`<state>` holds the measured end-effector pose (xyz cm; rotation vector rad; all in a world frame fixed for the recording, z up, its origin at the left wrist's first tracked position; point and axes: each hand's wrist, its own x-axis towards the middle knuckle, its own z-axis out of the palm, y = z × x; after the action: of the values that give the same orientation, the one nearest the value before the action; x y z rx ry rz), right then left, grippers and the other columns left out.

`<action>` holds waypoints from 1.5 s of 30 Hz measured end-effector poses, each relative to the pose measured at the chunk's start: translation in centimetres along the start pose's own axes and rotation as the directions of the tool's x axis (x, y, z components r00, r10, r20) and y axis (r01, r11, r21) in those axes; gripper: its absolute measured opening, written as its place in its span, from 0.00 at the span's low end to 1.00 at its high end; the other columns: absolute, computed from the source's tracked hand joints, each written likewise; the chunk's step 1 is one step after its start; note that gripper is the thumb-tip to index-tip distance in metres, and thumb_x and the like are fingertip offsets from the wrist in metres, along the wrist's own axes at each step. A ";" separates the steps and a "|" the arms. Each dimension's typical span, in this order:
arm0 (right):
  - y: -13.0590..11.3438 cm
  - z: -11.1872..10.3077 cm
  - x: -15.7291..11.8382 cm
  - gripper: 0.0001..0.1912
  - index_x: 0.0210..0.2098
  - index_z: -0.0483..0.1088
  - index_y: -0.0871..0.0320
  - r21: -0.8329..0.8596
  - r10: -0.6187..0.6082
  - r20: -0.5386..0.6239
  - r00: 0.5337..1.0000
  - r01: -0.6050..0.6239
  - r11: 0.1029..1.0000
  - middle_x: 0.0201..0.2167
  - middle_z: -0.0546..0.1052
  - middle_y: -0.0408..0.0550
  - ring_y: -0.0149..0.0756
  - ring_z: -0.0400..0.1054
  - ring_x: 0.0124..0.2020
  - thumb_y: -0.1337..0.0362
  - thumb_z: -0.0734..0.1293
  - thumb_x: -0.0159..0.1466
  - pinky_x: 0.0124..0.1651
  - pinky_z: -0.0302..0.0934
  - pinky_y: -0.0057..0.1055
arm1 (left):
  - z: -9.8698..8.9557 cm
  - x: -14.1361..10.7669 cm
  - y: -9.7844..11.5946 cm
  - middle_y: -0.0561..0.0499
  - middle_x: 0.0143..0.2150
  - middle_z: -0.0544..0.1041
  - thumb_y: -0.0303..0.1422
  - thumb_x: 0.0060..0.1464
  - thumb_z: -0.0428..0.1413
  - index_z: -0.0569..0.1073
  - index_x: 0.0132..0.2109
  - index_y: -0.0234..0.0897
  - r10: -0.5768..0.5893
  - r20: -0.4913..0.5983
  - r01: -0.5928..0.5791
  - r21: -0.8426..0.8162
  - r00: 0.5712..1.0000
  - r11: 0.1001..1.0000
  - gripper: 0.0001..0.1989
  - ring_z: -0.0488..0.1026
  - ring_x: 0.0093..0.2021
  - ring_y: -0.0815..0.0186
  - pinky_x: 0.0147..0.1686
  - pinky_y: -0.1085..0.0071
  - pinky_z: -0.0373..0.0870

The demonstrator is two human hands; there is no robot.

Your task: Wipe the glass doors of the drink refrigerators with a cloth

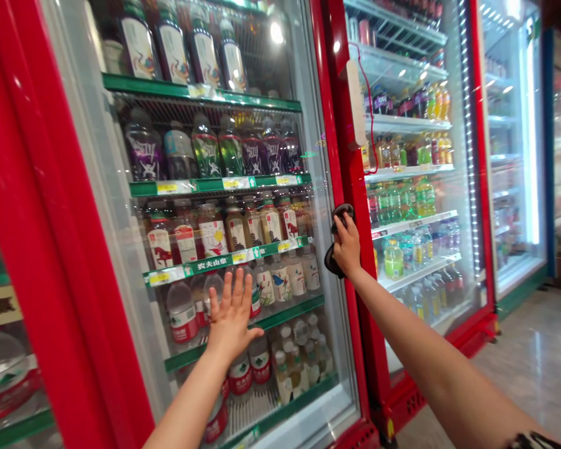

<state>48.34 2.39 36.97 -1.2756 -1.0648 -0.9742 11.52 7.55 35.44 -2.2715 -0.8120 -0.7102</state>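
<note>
My left hand (231, 321) is spread flat, fingers apart, in front of the glass door (271, 56) of a red-framed drinks fridge. Whether its palm touches the glass I cannot tell. On the door's right edge my right hand (347, 244) is closed round a black door handle (335, 265), whose ends show above and below the fingers. Behind the glass stand rows of bottles, among them dark purple and green drinks (206, 146), tea bottles with white labels (212, 237) and red-labelled water bottles (182, 318).
A second red-framed fridge (484, 187) with lit shelves of drinks stands to the right. A white box (354, 103) with a red cord is fixed between the two fridges. Shiny floor (533, 355) lies at the right. Another red-framed cabinet (9, 206) borders the left.
</note>
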 end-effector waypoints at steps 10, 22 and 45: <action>-1.2 0.7 0.0 0.32 0.69 0.58 0.49 0.041 -0.029 -0.080 0.996 0.033 0.999 0.72 0.57 0.50 0.45 0.49 0.72 0.71 0.57 0.67 0.71 0.52 0.55 | 0.3 -0.3 -0.3 0.35 0.76 0.37 0.61 0.38 0.66 0.37 0.75 0.35 0.005 -0.042 -0.004 0.025 0.999 1.000 0.70 0.28 0.75 0.43 0.69 0.38 0.25; -1.9 -1.1 -1.5 0.34 0.69 0.59 0.46 0.114 -0.350 0.181 0.919 0.334 0.936 0.71 0.60 0.46 0.41 0.46 0.74 0.76 0.55 0.66 0.70 0.55 0.50 | 0.2 -0.4 0.1 0.36 0.76 0.39 0.58 0.37 0.68 0.39 0.75 0.34 -0.024 -0.039 0.025 0.040 0.999 0.999 0.70 0.27 0.75 0.45 0.69 0.39 0.25; -14.5 1.4 -2.9 0.39 0.71 0.55 0.46 0.186 -0.487 0.273 0.829 0.452 0.873 0.71 0.59 0.43 0.44 0.46 0.74 0.78 0.57 0.64 0.70 0.54 0.50 | -1.1 -1.1 0.9 0.38 0.76 0.35 0.51 0.33 0.73 0.33 0.75 0.33 -0.038 0.011 0.037 0.101 0.999 0.994 0.75 0.22 0.75 0.49 0.71 0.41 0.30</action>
<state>33.52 2.83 37.65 -1.1130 -1.7195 -1.0748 11.14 5.81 35.10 -2.1776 -0.8790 -0.6571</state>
